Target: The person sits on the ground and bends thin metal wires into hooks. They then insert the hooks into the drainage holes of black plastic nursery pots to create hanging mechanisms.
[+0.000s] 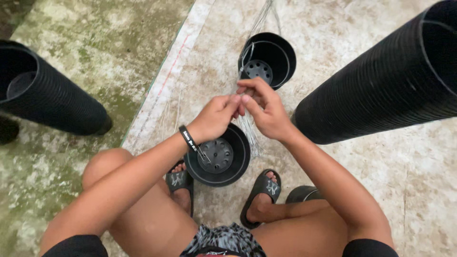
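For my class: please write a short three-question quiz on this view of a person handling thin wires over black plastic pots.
1. True or false: the left hand and right hand meet at the fingertips.
2. What lies directly below the hands? A) near pot B) a bucket of water C) a brick
3. Fill in: the wire bundle hangs beside the near pot's ____ side.

Key: 1 true; 2 A; 3 right. A second pot lies beyond the hands, and long pot stacks lie at either side.

Hidden and cut off

My fingertips [240,97] cover where the thin wires [248,126] are pinched; both pot stacks [381,90] run past the edges, and my knees hide a third pot [302,194].
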Action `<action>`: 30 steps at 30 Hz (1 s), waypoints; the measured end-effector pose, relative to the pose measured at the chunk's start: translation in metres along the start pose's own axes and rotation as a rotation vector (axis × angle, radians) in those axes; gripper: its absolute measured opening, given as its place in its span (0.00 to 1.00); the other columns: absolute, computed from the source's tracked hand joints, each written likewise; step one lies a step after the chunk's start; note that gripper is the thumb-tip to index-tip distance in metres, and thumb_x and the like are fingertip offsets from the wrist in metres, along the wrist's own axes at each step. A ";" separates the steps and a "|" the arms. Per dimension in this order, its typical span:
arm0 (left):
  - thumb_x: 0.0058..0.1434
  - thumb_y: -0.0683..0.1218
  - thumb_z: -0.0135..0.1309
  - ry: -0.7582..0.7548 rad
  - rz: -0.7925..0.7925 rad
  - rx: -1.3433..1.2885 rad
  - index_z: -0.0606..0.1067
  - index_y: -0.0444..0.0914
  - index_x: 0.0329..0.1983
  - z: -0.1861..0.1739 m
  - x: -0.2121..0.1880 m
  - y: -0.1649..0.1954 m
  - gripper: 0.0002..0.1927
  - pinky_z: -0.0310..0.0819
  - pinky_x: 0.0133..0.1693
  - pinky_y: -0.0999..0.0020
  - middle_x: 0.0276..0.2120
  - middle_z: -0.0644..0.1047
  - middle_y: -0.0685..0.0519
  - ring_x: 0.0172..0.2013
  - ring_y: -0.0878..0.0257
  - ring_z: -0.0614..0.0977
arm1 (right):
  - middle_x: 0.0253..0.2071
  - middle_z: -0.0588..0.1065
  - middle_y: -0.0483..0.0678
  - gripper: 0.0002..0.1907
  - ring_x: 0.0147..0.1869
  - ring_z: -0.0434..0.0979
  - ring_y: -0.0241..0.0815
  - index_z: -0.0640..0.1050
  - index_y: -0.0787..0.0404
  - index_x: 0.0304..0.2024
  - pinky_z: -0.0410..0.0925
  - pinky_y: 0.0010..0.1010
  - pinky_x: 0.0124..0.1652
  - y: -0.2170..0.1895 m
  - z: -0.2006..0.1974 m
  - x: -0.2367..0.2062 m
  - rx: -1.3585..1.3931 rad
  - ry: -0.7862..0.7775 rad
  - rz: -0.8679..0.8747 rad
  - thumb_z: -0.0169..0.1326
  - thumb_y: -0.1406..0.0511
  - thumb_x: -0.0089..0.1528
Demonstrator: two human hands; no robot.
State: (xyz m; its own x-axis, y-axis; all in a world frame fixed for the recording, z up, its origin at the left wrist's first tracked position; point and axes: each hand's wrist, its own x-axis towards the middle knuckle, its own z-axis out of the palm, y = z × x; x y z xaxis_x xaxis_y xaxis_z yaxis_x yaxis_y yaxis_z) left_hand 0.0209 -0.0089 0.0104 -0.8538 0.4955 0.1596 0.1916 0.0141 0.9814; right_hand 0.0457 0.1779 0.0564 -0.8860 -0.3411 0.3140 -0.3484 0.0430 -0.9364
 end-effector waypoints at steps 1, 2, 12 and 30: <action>0.76 0.54 0.39 -0.045 -0.002 0.026 0.76 0.35 0.34 0.011 0.005 0.008 0.23 0.72 0.38 0.70 0.28 0.75 0.53 0.32 0.66 0.75 | 0.48 0.72 0.48 0.13 0.41 0.76 0.35 0.72 0.69 0.56 0.72 0.27 0.42 -0.013 -0.008 0.003 -0.039 0.015 0.005 0.50 0.68 0.71; 0.76 0.54 0.40 -0.012 -0.023 0.066 0.76 0.35 0.35 0.021 0.009 0.016 0.22 0.71 0.37 0.69 0.27 0.75 0.53 0.31 0.65 0.74 | 0.47 0.71 0.48 0.11 0.39 0.77 0.35 0.74 0.70 0.52 0.72 0.27 0.39 -0.024 -0.015 0.004 -0.079 0.033 0.011 0.51 0.69 0.70; 0.68 0.41 0.54 0.172 0.347 -0.041 0.75 0.33 0.51 0.043 0.012 0.066 0.11 0.79 0.44 0.70 0.47 0.75 0.50 0.45 0.64 0.81 | 0.37 0.74 0.46 0.06 0.40 0.75 0.32 0.79 0.69 0.43 0.70 0.24 0.39 -0.050 -0.060 -0.025 -0.199 0.002 0.125 0.54 0.69 0.69; 0.70 0.41 0.51 0.087 0.242 0.124 0.73 0.32 0.41 0.051 0.022 0.040 0.05 0.79 0.37 0.68 0.37 0.76 0.48 0.35 0.60 0.82 | 0.28 0.77 0.50 0.07 0.28 0.74 0.31 0.79 0.67 0.36 0.69 0.26 0.28 -0.032 -0.044 -0.036 -0.486 0.053 0.111 0.60 0.67 0.63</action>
State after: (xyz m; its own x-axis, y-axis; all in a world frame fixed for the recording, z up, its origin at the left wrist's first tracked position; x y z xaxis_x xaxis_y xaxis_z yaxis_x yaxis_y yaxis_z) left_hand 0.0344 0.0474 0.0477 -0.8131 0.4211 0.4018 0.4484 0.0130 0.8937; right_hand 0.0752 0.2298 0.0825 -0.9359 -0.2618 0.2357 -0.3418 0.5135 -0.7871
